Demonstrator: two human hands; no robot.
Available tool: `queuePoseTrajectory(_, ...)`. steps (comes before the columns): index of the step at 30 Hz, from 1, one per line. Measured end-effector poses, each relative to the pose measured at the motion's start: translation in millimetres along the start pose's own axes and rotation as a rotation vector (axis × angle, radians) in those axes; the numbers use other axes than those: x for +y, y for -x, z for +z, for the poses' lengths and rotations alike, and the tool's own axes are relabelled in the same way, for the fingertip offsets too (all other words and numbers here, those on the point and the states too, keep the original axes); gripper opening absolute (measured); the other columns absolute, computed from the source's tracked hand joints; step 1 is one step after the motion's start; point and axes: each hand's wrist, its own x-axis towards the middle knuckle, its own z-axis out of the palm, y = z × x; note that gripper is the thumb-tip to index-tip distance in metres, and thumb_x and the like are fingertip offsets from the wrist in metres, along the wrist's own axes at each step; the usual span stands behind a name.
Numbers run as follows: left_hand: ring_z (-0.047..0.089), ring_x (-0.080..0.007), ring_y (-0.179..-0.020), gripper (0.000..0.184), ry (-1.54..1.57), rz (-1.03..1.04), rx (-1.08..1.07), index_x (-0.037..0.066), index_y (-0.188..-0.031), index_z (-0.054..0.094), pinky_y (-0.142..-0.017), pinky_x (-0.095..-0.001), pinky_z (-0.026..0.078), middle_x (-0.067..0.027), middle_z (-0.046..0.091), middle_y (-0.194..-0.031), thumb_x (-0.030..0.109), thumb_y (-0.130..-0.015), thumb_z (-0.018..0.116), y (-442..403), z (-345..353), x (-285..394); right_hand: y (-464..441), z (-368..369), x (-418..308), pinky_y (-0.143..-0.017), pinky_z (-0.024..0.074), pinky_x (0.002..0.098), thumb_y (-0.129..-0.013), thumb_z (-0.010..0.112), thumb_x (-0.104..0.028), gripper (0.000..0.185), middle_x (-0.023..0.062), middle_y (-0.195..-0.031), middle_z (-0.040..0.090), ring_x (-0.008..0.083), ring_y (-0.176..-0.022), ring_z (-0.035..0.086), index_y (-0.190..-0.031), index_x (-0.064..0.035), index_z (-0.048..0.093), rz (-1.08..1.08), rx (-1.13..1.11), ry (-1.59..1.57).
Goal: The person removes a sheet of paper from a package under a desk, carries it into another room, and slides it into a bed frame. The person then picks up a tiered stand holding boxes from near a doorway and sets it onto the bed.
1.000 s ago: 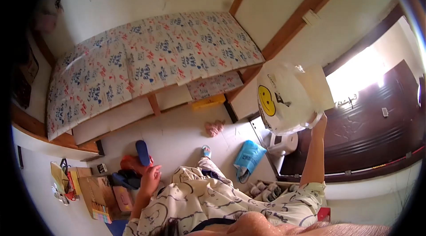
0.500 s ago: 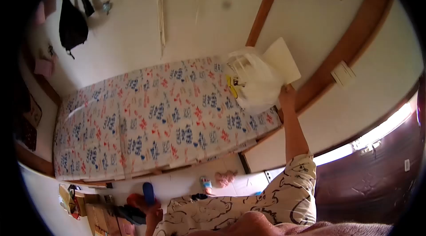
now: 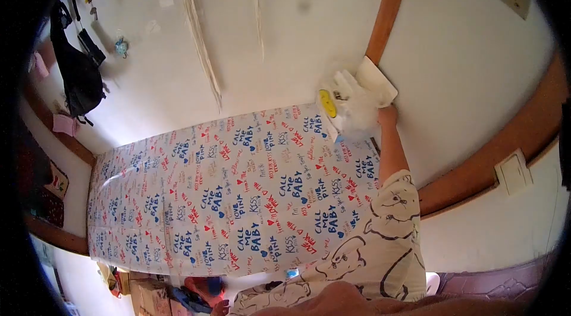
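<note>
My right hand [image 3: 387,116] is closed on a translucent white plastic bag [image 3: 354,105] with a yellow smiley print. A flat cream-coloured piece [image 3: 377,82] juts up beside the bag, just above the hand. The bag is at the far right end of a surface [image 3: 232,197] covered in white sheeting with red and blue lettering. Low in the view, near my patterned shirt, my left hand [image 3: 220,308] shows only in part; its fingers are small and cut off by the frame edge.
A black bag [image 3: 80,81] and small items hang on the left wall. Pale strips [image 3: 199,36] hang down the back wall. Cardboard boxes [image 3: 148,298] and a red bag [image 3: 204,289] lie at the lower left. A wooden beam [image 3: 499,152] runs along the right.
The view has tilted up and moved nearer to the covered surface. My right hand has carried the bag from beside the dark door to the surface's far right end. My left hand has dropped nearly out of view.
</note>
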Motion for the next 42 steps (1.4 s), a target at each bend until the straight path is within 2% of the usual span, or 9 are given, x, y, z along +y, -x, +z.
queuePoseTrajectory(2,0.056,-0.028,-0.077,0.026,-0.004,-0.025,-0.013,0.006,-0.092,0.057,-0.066,-0.0356,0.044,-0.0143,0.058,-0.083,0.019,-0.069,0.054,9,5,-5,12,8,-18,-0.085,0.0327,0.0402,-0.079,0.041,-0.018,0.032,0.0185,-0.103,0.05,0.0323,-0.102,0.041,-0.104,0.0012,0.044,0.453,0.303,-0.798)
queuePoseTrajectory(3,0.056,-0.028,-0.077,0.026,-0.004,-0.039,-0.022,0.006,-0.092,0.057,-0.066,-0.0356,0.044,-0.0142,0.058,-0.083,0.019,-0.069,0.054,14,7,-8,18,18,-24,-0.085,0.0327,0.0402,-0.079,0.041,-0.018,0.032,0.0185,-0.103,0.05,0.0323,-0.102,0.041,-0.104,0.0012,0.044,0.443,0.294,-0.795)
queuePoseTrajectory(5,0.056,-0.0278,-0.077,0.027,-0.008,-0.055,-0.038,0.006,-0.092,0.057,-0.066,-0.0355,0.045,-0.0141,0.058,-0.083,0.02,-0.069,0.054,22,12,-11,40,40,-37,-0.076,0.039,0.0358,-0.074,0.049,-0.01,0.031,0.0129,-0.093,0.051,0.0297,-0.089,0.048,-0.104,-0.0019,0.045,0.267,1.165,-0.469)
queuePoseTrajectory(8,0.056,-0.0275,-0.077,0.027,-0.04,-0.045,-0.055,0.006,-0.092,0.057,-0.066,-0.0355,0.045,-0.0138,0.058,-0.083,0.02,-0.069,0.054,29,13,-6,104,31,-71,-0.084,0.0336,0.0341,-0.074,0.048,-0.008,0.031,0.0138,-0.103,0.046,0.0296,-0.099,0.041,-0.104,0.0004,0.043,0.219,0.919,-0.747)
queuePoseTrajectory(10,0.056,-0.0264,-0.076,0.029,-0.083,-0.023,-0.072,0.008,-0.095,0.055,-0.065,-0.0349,0.045,-0.0123,0.058,-0.084,0.022,-0.07,0.054,33,0,22,126,34,-90,-0.089,0.0283,0.0386,-0.073,0.051,-0.009,0.037,0.0181,-0.112,0.039,0.0322,-0.106,0.036,-0.108,-0.001,0.04,-0.207,0.343,-0.692)
queuePoseTrajectory(24,0.054,-0.029,-0.082,0.027,-0.028,0.049,0.065,0.005,-0.098,0.053,-0.073,-0.0363,0.042,-0.015,0.055,-0.092,0.018,-0.074,0.049,54,-51,53,237,21,-169,-0.091,0.0264,0.0407,-0.076,0.052,-0.025,0.055,0.0185,-0.126,0.027,0.032,-0.115,0.029,-0.122,-0.0056,0.027,-0.298,-0.226,-0.712)
queuePoseTrajectory(30,0.032,-0.0322,-0.11,0.049,-0.216,0.203,0.52,0.007,-0.114,0.04,-0.092,-0.0394,0.027,-0.0146,0.036,-0.119,0.021,-0.07,0.057,31,-78,22,387,41,-239,-0.092,0.0117,0.0545,-0.076,0.05,-0.037,0.06,0.0178,-0.129,0.02,0.034,-0.12,0.015,-0.124,-0.0084,0.027,-0.369,-0.118,-0.344)
queuePoseTrajectory(37,0.02,-0.0312,-0.119,0.052,-0.408,0.563,0.535,0.008,-0.123,0.028,-0.096,-0.0438,0.015,-0.0143,0.023,-0.128,0.033,-0.08,0.042,-50,-148,4,409,68,-241,-0.095,0.0202,0.0438,-0.076,0.05,-0.037,0.057,0.0192,-0.126,0.027,0.0336,-0.117,0.024,-0.122,-0.0083,0.032,-0.37,0.138,-0.198)
queuePoseTrajectory(42,0.016,-0.0296,-0.121,0.055,-0.508,0.46,0.433,0.009,-0.123,0.029,-0.096,-0.0449,0.013,-0.0137,0.022,-0.129,0.042,-0.079,0.037,-106,-177,-41,504,50,-248,-0.089,0.0319,0.0365,-0.074,0.053,-0.021,0.04,0.0195,-0.114,0.041,0.0321,-0.108,0.038,-0.11,-0.0054,0.045,-0.189,-0.033,-0.544)
